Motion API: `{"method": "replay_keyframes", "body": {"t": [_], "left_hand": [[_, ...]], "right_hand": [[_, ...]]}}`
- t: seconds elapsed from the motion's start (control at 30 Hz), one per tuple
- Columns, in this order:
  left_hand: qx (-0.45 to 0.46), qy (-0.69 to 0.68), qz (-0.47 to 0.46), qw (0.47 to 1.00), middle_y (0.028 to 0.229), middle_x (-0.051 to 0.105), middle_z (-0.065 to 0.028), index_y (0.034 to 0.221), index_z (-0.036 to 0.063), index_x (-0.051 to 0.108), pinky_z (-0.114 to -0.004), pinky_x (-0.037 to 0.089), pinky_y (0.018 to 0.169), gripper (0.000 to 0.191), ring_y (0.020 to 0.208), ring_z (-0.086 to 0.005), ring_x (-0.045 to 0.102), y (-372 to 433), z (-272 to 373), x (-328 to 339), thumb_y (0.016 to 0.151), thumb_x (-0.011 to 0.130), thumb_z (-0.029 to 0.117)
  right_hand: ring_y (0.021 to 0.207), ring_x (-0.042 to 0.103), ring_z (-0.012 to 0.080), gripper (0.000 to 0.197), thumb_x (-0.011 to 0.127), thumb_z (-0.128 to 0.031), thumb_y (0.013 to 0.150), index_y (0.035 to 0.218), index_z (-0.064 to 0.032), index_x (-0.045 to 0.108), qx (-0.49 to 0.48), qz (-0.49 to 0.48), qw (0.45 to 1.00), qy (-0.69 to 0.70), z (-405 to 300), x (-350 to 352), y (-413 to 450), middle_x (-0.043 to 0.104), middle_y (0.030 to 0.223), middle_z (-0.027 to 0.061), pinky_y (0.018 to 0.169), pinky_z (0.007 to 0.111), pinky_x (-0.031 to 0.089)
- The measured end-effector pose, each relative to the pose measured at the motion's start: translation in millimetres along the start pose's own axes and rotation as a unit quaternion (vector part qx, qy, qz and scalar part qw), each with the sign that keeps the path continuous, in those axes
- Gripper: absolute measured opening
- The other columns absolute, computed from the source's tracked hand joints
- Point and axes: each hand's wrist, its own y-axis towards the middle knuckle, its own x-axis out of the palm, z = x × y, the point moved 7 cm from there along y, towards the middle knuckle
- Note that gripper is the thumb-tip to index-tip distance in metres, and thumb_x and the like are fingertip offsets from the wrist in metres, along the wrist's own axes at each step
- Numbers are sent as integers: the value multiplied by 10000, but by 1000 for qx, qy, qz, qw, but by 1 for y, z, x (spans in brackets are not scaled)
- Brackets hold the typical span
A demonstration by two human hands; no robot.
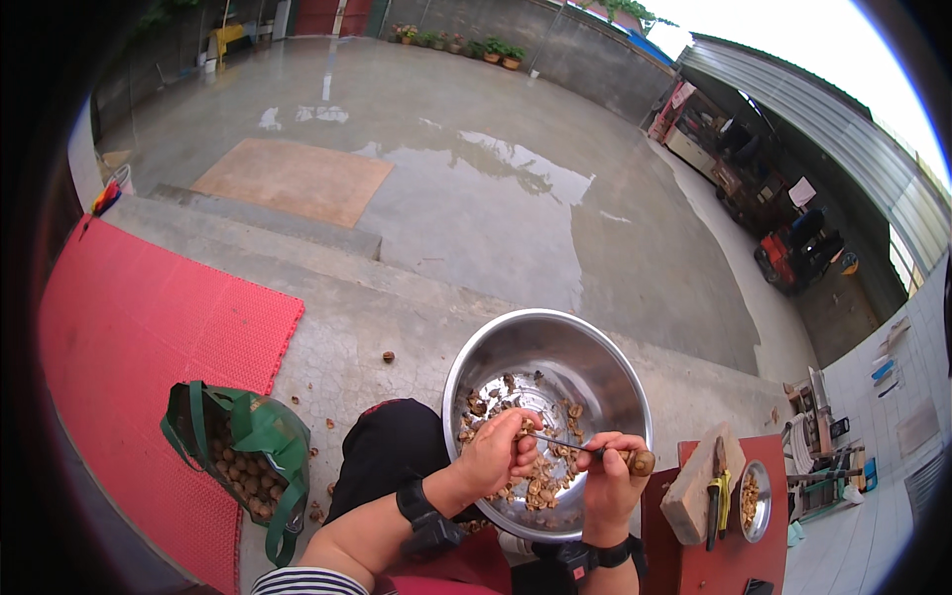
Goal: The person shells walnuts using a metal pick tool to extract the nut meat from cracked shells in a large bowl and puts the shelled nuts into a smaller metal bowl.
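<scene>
Over a large steel basin [550, 327] holding many broken walnut shells [541, 491], my left hand [494, 454] pinches a piece of walnut [526, 427]. My right hand [613, 476] grips the wooden handle [641, 462] of a thin metal pick, whose shaft [558, 442] reaches left to the walnut piece. The pick's tip is hidden by the nut and the fingers. To my left, an open green bag [271, 424] holds whole walnuts [249, 476]. At right, a metal bowl [757, 513] contains walnut kernels [750, 494].
A red table [732, 569] at right bears a brick-like block [680, 506] with yellow-and-black-handled pliers [718, 494] on it. A red foam mat [163, 312] lies at left. One walnut [388, 357] and shell bits are on the concrete. A step edge [446, 286] runs beyond the basin.
</scene>
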Motion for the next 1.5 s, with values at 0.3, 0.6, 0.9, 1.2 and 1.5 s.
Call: {"method": "replay_keyframes", "body": {"t": [0.3, 0.6, 0.9, 1.2, 1.5], "left_hand": [[-35, -44, -5, 998, 600, 303, 16, 846, 77, 441, -178, 224, 394, 205, 501, -71, 272, 2, -6, 3, 878, 301, 224], [-64, -140, -82, 985, 582, 305, 20, 825, 69, 426, -172, 233, 386, 187, 490, -64, 291, 3, -8, 4, 871, 324, 218], [-52, -50, -25, 997, 645, 356, -3, 876, 67, 447, -168, 254, 394, 212, 533, -83, 336, -1, -7, 5, 878, 324, 239], [-40, 4, -77, 996, 704, 382, -22, 939, 31, 465, -172, 286, 416, 245, 593, -109, 373, 7, -18, 4, 883, 352, 242], [-49, -15, -64, 997, 686, 365, -22, 919, 17, 469, -179, 270, 412, 291, 593, -118, 358, 5, -24, 5, 895, 301, 254]], "right_hand": [[559, 507, 177, 58, 477, -77, 768, 822, -59, 465, 38, 41, 997, 53, 12, -16, 2, 522, 773, 131, 497, 260, 434], [597, 518, 202, 119, 506, -71, 741, 841, -35, 450, -20, -16, 999, 43, 2, -3, -4, 522, 797, 171, 551, 283, 456], [583, 507, 204, 129, 507, -83, 740, 845, -31, 451, 15, -8, 998, 54, 0, -9, -2, 522, 798, 169, 533, 297, 443], [595, 510, 189, 133, 526, -60, 740, 841, -14, 451, -79, 15, 996, -24, -36, -12, -4, 523, 801, 165, 558, 285, 441], [617, 518, 175, 109, 518, -7, 745, 832, 3, 453, -74, -8, 996, -52, -38, -6, -7, 525, 811, 152, 584, 281, 447]]}}
